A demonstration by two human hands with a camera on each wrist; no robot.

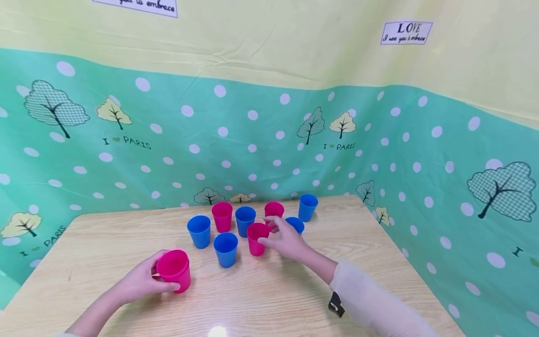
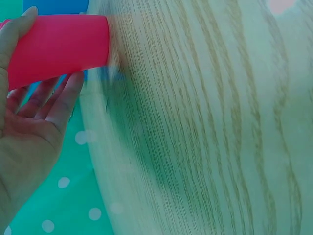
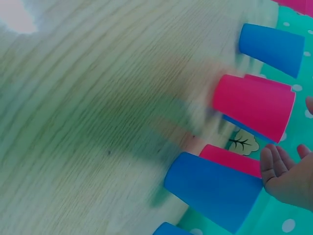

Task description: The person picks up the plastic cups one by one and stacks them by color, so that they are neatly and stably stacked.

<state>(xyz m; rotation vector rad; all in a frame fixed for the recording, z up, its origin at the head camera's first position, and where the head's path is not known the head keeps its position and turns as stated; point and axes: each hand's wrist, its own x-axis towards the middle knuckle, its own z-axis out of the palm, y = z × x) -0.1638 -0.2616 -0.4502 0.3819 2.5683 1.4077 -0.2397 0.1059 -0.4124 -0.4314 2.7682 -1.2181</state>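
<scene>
While I watch from the head view, my left hand (image 1: 141, 282) is nearest, thumb and fingers wrapped round a pink cup (image 1: 182, 277) over the front left of the worktop (image 1: 219, 306); whether its base touches down, I cannot tell. Beyond it stands a front blue cup (image 1: 226, 256), with a front pink cup (image 1: 255, 245) to its right. My right hand (image 1: 287, 239) hovers by that one's rim, fingers apart, gripping nothing; contact is unclear. Farther back stand four blue cups (image 1: 199, 235) and two pink cups (image 1: 222, 221), before a dotted green cloth (image 1: 236, 121).
</scene>
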